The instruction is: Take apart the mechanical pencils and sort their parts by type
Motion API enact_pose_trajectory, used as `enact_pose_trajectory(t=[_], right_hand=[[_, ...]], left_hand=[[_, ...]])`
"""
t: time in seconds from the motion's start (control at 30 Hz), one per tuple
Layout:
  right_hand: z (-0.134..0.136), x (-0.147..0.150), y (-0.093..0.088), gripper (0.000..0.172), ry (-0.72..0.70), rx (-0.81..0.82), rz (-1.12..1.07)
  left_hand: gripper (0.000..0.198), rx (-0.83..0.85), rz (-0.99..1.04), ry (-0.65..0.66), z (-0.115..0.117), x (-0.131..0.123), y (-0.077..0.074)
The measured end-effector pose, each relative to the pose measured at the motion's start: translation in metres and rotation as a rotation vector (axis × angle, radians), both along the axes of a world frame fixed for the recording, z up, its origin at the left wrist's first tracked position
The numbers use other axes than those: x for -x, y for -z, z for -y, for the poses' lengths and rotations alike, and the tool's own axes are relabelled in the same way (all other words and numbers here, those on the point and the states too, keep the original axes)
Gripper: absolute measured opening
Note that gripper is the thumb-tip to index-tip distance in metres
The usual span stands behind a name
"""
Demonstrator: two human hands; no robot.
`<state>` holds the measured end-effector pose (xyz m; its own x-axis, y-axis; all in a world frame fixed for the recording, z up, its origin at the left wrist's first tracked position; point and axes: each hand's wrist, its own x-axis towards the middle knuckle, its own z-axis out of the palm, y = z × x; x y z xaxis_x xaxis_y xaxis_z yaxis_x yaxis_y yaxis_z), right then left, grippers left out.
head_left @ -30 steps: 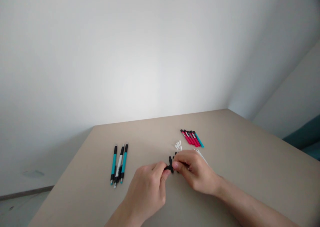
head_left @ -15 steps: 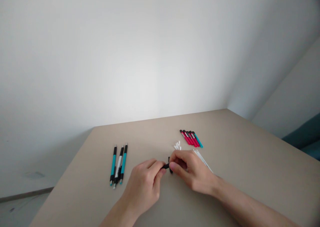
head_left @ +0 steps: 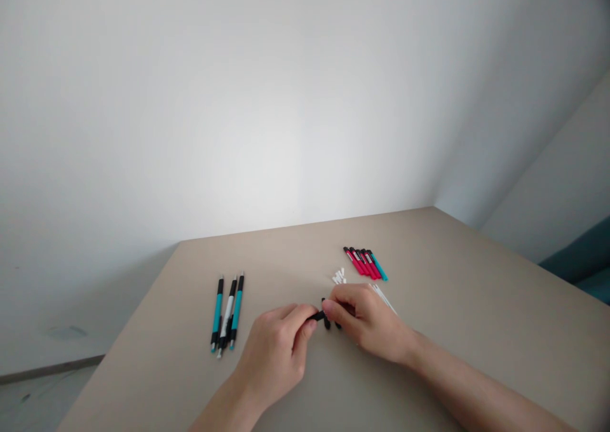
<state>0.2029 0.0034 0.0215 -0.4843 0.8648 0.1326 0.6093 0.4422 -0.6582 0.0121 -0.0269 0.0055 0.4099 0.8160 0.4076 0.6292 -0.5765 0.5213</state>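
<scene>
My left hand [head_left: 276,349] and my right hand [head_left: 365,321] meet over the middle of a beige table [head_left: 452,292]. Both pinch a small black pen part [head_left: 320,316] between their fingertips. Further small black parts [head_left: 328,323] lie on the table right under my right fingers. Thin white refill tubes [head_left: 381,295] stick out from behind my right hand. A little heap of small white pieces [head_left: 338,276] lies just beyond it.
Three assembled pens with teal, white and black barrels [head_left: 227,312] lie side by side at the left. A row of red barrels and one teal barrel [head_left: 365,263] lies at the back right. White walls stand behind the table.
My hands have stayed together over the same spot, shifting slightly. The black part, earlier upright between the fingertips, now lies more sideways.
</scene>
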Motion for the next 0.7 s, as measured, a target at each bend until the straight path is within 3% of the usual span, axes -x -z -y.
enact_pose_trajectory(t=[0.07,0.23,0.5,0.7], right_hand=[[-0.001,0.0,0.001,0.034,0.0,0.007,0.008],[0.0,-0.004,-0.003,0.013,-0.012,0.029,-0.056],[-0.011,-0.019,-0.008,0.008,0.009,-0.041,-0.011],[-0.022,-0.039,-0.013,0.007,-0.041,0.015,0.301]], left_hand=[[0.025,0.002,-0.002,-0.001,0.0,0.0,0.0],[0.026,0.027,-0.008,0.001,0.0,-0.001,-0.001],[0.025,0.021,-0.006,-0.013,0.0,0.0,0.0],[0.024,0.004,0.005,-0.018,0.001,0.0,0.0]])
